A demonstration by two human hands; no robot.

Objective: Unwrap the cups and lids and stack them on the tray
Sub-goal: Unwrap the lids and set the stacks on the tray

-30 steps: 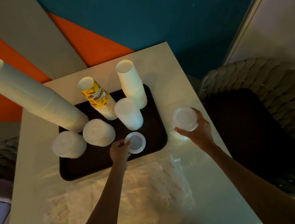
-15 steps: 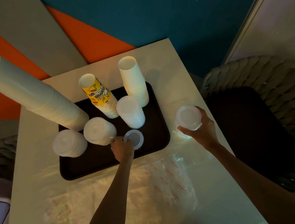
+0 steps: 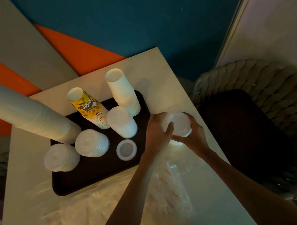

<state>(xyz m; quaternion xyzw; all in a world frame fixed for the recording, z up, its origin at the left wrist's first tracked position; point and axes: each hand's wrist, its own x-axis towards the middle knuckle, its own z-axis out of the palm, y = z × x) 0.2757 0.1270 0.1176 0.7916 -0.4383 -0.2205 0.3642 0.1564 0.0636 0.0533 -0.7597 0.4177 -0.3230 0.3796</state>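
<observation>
A dark tray [image 3: 99, 174] on the white table carries several stacks: a tall white cup stack [image 3: 27, 114], a yellow printed cup stack [image 3: 88, 107], a white cup stack [image 3: 122, 93], a translucent cup stack [image 3: 121, 122] and two lid stacks [image 3: 92, 143] [image 3: 61, 157]. One small clear lid [image 3: 126, 149] lies flat on the tray. My right hand [image 3: 193, 137] grips a stack of clear lids [image 3: 179, 124] just right of the tray. My left hand [image 3: 156, 133] holds the same stack from the left, thumb on its top.
Crumpled clear plastic wrapping [image 3: 130, 200] covers the near part of the white table [image 3: 158, 72]. A woven chair with a dark seat [image 3: 253, 124] stands at the right. The table's right edge runs close beside my right forearm.
My left hand left the small lid lying on the tray and moved right to the lid stack in my right hand. The right hand stayed by the tray's right edge.
</observation>
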